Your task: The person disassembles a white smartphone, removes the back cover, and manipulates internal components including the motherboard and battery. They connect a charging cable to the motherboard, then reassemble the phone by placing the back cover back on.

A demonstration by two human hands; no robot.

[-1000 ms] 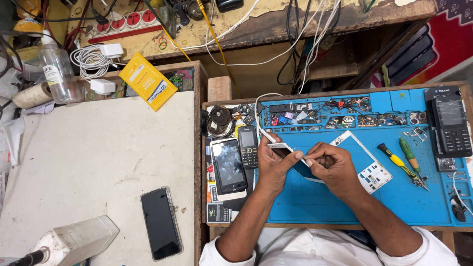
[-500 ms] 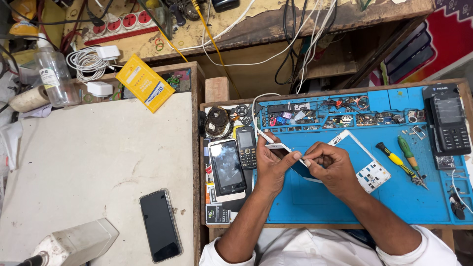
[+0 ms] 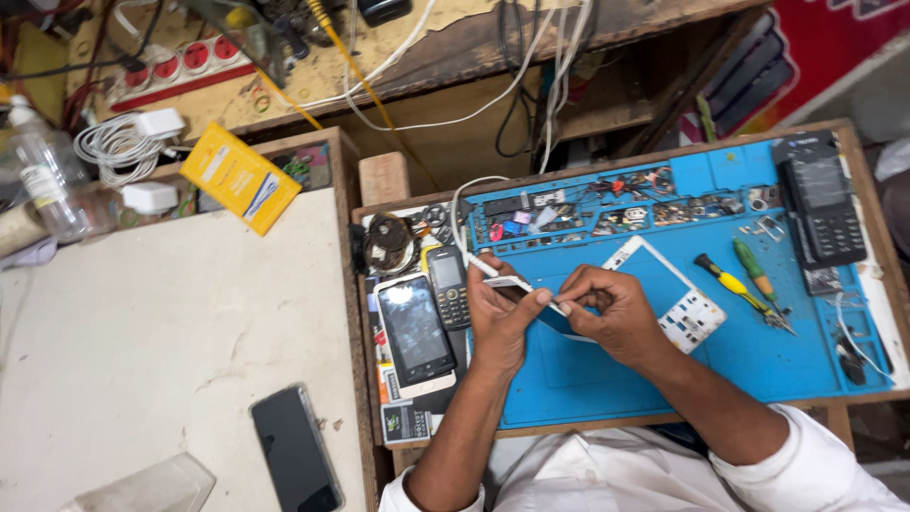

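Black phone: lies face up on the pale table, nearest the camera, well left of the hands.
Clear plastic piece: at the table's front edge, left of the black phone.
Left hand: fingers closed around a small white-edged part, held above the blue mat.
Right hand: fingertips pinched on the other end of the same part, just beside the left hand; what else it may hold is too small to tell.
Small white-edged part: between both hands, over the left half of the mat, with a white cable running up from the left hand.
Touchscreen phone: flat at the mat's left border, just left of the left hand.
Keypad phone: beside the touchscreen phone, close to the left thumb.
White frame: lies on the mat just right of the right hand.
Screwdrivers: one yellow-handled, one green-handled, side by side, right of the frame.
Big dark handset: at the mat's far right corner.
Parts trays: along the mat's far edge, filled with small pieces.
Yellow box: at the table's far edge.
Bottle: far left, near a coiled white charger.
Power strip: farthest back, on the worn wooden shelf.
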